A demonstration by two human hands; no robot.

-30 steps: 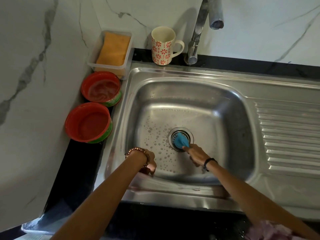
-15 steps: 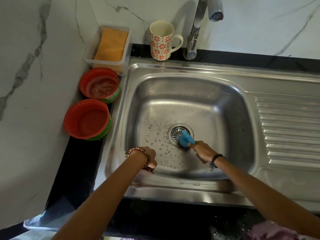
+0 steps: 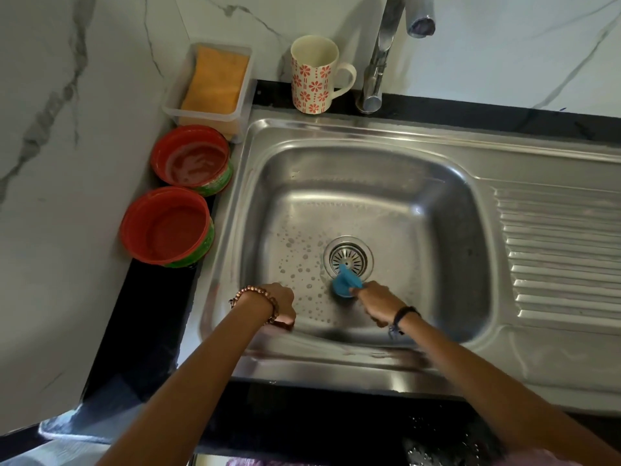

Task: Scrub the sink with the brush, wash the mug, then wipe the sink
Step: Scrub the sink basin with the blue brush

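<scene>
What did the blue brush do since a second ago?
The right hand, still gripping the blue brush, dragged it off the drain toward the sink's near wall. The left hand stayed on the near edge; the mug stayed put.

Brush: blue, gripped by right hand, pressed on sink floor at drain edge.
Left hand: rested on near basin wall, left of brush.
Mug: well beyond both hands.
</scene>
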